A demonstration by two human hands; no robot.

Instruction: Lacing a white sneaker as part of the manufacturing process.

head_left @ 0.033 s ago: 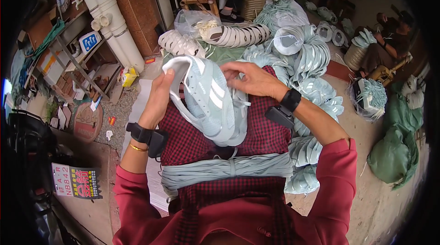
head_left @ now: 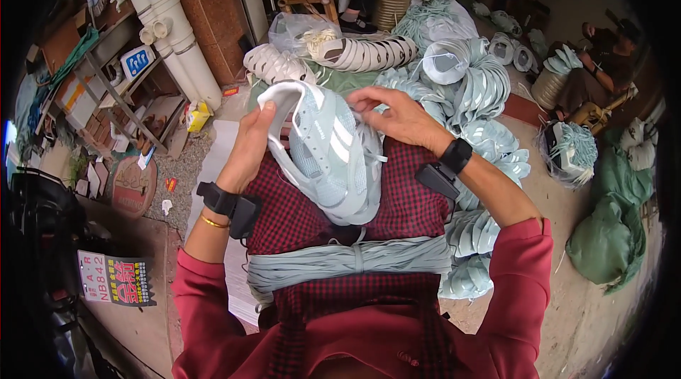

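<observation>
A pale blue-grey shoe upper point(head_left: 328, 155) with white stripes hangs in front of me, over my red-and-black checked apron point(head_left: 284, 223). My left hand point(head_left: 253, 139) grips it at the white-lined collar, thumb over the edge and the other fingers hidden behind. At the upper's right side, my right hand point(head_left: 399, 118) has bent fingers drawn together. Whatever those fingertips hold is too small to make out. A short pale lace end point(head_left: 377, 158) sticks out from the upper's right side. Across my lap lies a tied bundle of grey-blue laces point(head_left: 347, 263).
Strung bundles of pale blue uppers point(head_left: 482, 88) lie ahead and to the right. Beyond my hands are beige uppers point(head_left: 365, 54). A green sack point(head_left: 606, 244) rests at far right. Shelves point(head_left: 117, 92) and white pipes point(head_left: 167, 24) stand at left. Other people sit farther back.
The upper and both hands have shifted slightly to the right. My right fingers have curled a little differently beside the upper; my left hand keeps its grip.
</observation>
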